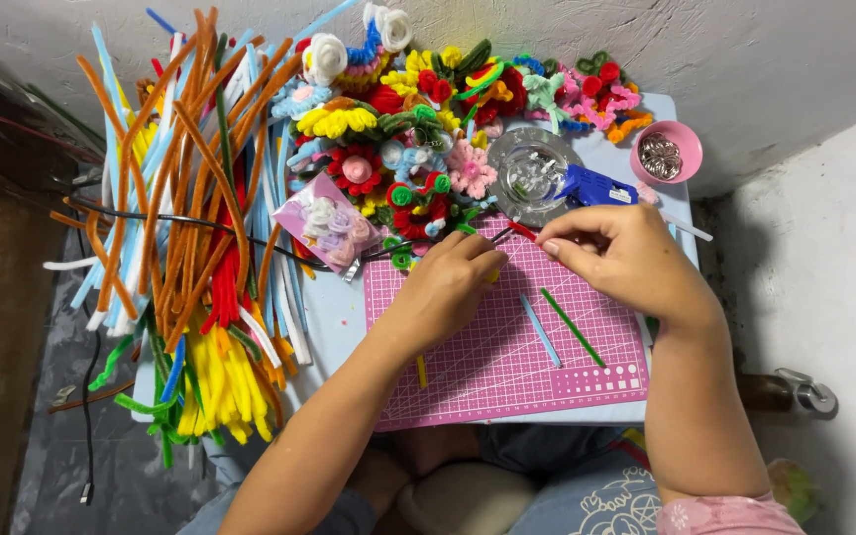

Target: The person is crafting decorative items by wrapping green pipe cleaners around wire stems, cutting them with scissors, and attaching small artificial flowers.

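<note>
- The left hand rests on the pink cutting mat, its grip closed on a yellow pipe cleaner that runs under the palm; only the near end shows.
- The right hand pinches the end of a short red pipe cleaner at the mat's far edge, finger and thumb closed on it.
- Both stems look light, fuzzy and soft, likely bending easily and keeping their bend; best held near an end.
- A green stem and a pale blue stem lie loose on the mat, near the right hand.
- Far across the bench are finished pipe-cleaner flowers, a blue glue gun and a pink bowl; a stem bundle lies left.
</note>
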